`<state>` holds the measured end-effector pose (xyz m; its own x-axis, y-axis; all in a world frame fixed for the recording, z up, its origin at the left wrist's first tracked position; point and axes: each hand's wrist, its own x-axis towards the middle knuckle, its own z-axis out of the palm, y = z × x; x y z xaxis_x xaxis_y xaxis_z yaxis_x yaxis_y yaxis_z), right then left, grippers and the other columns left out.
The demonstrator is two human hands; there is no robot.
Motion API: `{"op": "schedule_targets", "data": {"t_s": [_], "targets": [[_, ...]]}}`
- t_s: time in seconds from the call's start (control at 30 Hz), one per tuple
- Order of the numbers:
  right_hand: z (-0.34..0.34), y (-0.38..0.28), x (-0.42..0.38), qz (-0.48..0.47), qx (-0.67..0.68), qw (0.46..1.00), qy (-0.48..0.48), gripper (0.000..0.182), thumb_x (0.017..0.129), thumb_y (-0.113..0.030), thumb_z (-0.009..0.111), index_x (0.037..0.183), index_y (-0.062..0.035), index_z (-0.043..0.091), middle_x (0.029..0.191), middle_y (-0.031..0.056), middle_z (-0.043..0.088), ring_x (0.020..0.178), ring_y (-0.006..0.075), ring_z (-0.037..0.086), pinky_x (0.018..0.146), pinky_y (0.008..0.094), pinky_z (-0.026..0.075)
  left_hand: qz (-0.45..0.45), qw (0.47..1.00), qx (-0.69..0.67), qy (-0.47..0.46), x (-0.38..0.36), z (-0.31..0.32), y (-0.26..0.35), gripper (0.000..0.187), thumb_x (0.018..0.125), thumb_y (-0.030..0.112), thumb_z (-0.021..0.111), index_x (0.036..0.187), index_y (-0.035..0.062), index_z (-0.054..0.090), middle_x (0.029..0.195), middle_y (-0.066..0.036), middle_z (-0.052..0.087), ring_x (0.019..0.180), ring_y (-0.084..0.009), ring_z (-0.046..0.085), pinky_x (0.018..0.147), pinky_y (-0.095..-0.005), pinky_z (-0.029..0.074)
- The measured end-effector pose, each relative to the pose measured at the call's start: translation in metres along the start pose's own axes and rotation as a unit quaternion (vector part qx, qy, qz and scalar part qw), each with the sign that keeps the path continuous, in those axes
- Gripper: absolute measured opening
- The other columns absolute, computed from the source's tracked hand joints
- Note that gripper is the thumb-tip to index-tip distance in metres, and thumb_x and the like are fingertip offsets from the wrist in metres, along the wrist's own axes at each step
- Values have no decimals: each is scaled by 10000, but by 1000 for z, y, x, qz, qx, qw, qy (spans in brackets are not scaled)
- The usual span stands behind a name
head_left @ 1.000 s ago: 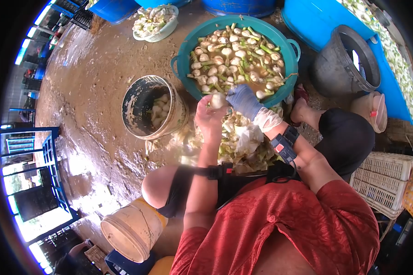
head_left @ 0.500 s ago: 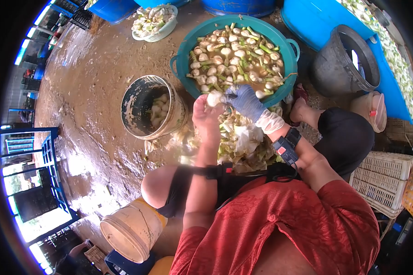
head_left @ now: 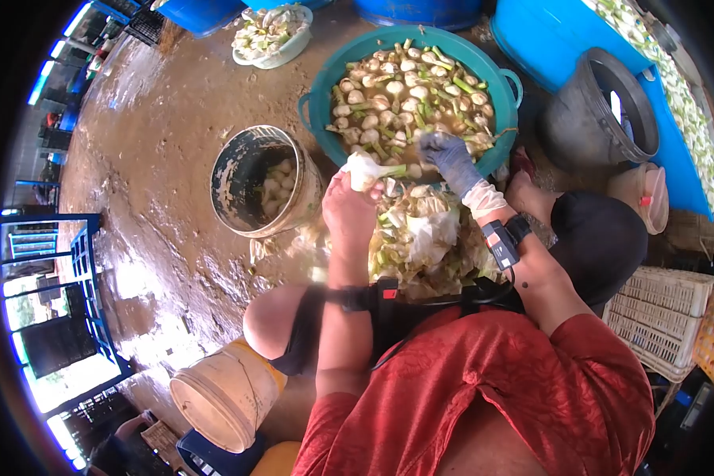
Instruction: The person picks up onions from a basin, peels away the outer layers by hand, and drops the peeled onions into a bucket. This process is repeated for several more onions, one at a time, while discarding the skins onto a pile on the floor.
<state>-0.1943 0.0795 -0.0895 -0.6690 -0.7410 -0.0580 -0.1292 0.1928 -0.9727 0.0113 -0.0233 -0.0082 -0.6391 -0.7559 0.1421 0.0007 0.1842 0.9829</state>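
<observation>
My left hand (head_left: 349, 208), bare, grips a white garlic bulb (head_left: 363, 171) with a short green stem pointing right. My right hand (head_left: 451, 161), in a blue-grey glove, is apart from the bulb, at the near rim of a green tub (head_left: 322, 141). Its fingers look curled, and what they hold, if anything, I cannot make out. Garlic bulbs (head_left: 408, 103) with cut stems float in the tub's brown water. Below my hands lies a heap of peeled garlic skins (head_left: 420, 238). A worn bucket (head_left: 307, 194) left of my left hand contains several white bulbs.
A black bucket (head_left: 567, 119) and a blue container (head_left: 531, 40) stand at the right. White crates (head_left: 658, 317) are beside my right knee. A cream bucket (head_left: 230, 393) lies tilted at lower left. A pale basin (head_left: 282, 51) of peelings sits at the back on wet ground.
My right hand has moved right, away from the garlic bulb. My left hand still holds the bulb, whose green stem now shows.
</observation>
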Motion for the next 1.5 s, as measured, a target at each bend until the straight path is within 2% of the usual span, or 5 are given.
{"op": "schedule_targets", "data": {"t_s": [0.07, 0.27, 0.37, 1.0, 1.5], "targets": [[12, -91, -23, -30, 112, 990, -82, 192, 812, -192, 656, 944, -53, 671, 815, 99, 665, 655, 176, 572, 666, 293, 468, -168, 814, -556, 12, 3, -2, 5, 327, 827, 124, 597, 1117, -5, 514, 989, -153, 603, 815, -260, 580, 701, -368, 495], [31, -115, -18, -74, -119, 970, -197, 231, 766, -184, 698, 923, -18, 665, 758, 141, 663, 630, 188, 585, 636, 322, 473, 29, 997, 67, 37, 3, 4, -9, 317, 869, 230, 581, 1015, -51, 579, 945, -141, 608, 728, -224, 586, 648, -314, 510], [31, -116, -22, -108, -198, 957, -183, 234, 755, -238, 682, 835, -20, 658, 713, 158, 640, 622, 282, 599, 627, 371, 475, -219, 888, -403, 36, -5, 6, 14, 403, 866, 301, 603, 1041, -62, 574, 875, -110, 610, 703, -203, 579, 603, -303, 502], [18, -103, -30, -49, -15, 986, -162, 252, 814, -254, 673, 788, -7, 628, 648, 127, 575, 552, 191, 535, 536, 315, 427, -260, 903, -340, 46, -3, 6, 2, 447, 869, 525, 527, 940, 86, 565, 729, -62, 587, 544, -116, 498, 432, -226, 337], [36, -101, -43, -197, 1, 976, -93, 172, 767, -28, 633, 935, 8, 630, 800, 33, 627, 705, 97, 587, 637, 234, 482, -152, 878, -452, 33, -4, 11, -5, 316, 820, -29, 588, 1124, -37, 498, 1025, -111, 602, 906, -185, 587, 825, -303, 466]]}}
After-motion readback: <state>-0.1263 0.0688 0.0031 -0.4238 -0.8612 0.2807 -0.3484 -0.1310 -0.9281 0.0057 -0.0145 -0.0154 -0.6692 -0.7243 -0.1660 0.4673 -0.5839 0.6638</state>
